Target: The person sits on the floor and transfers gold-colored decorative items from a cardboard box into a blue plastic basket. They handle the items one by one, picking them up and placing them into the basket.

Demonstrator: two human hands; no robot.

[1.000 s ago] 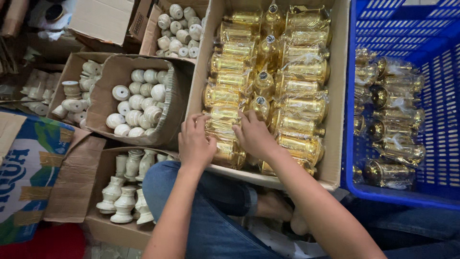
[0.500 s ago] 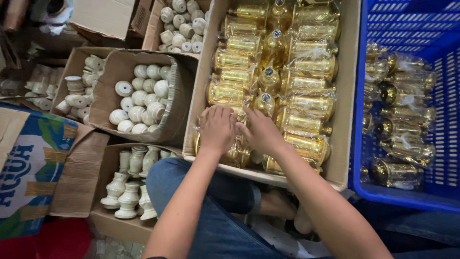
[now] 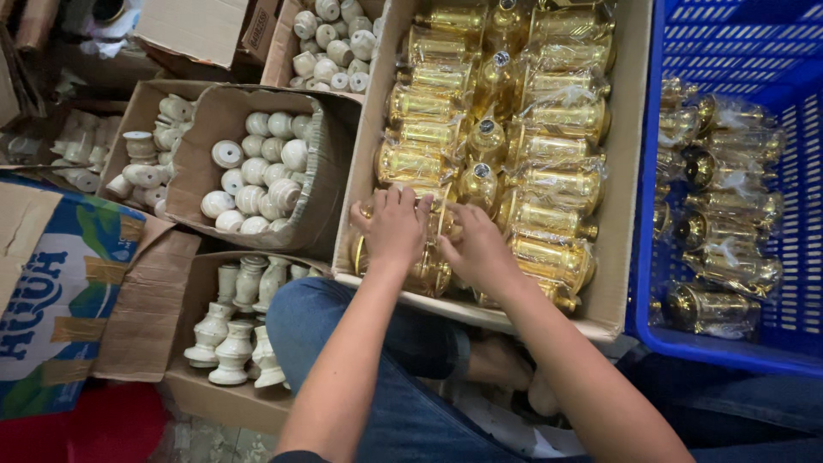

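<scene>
In the head view, a long cardboard box [image 3: 619, 214] is seen resting against the person's knee, packed with gold-coloured pieces wrapped in clear plastic and laid on their sides in rows, so that they nest tightly and fill the box. Both hands are placed at the near end of this box. The left hand [image 3: 393, 230] is laid palm down, fingers together and curled over a wrapped gold piece [image 3: 426, 273] at the near left corner; it appears clamped on it, though the grip beneath the palm is hidden. The right hand [image 3: 478, 250] is set just beside it, fingers bent and pressed against the same piece from the right, thumb towards the left hand. Both forearms are stretched forward from the bottom of the picture, converging at the wrists.

To the right, a blue plastic crate [image 3: 754, 51] holds more wrapped gold pieces, loosely heaped. To the left, open cardboard boxes hold white round knobs [image 3: 257, 176] and white vase-shaped stands [image 3: 236, 321], sorted by shape.
</scene>
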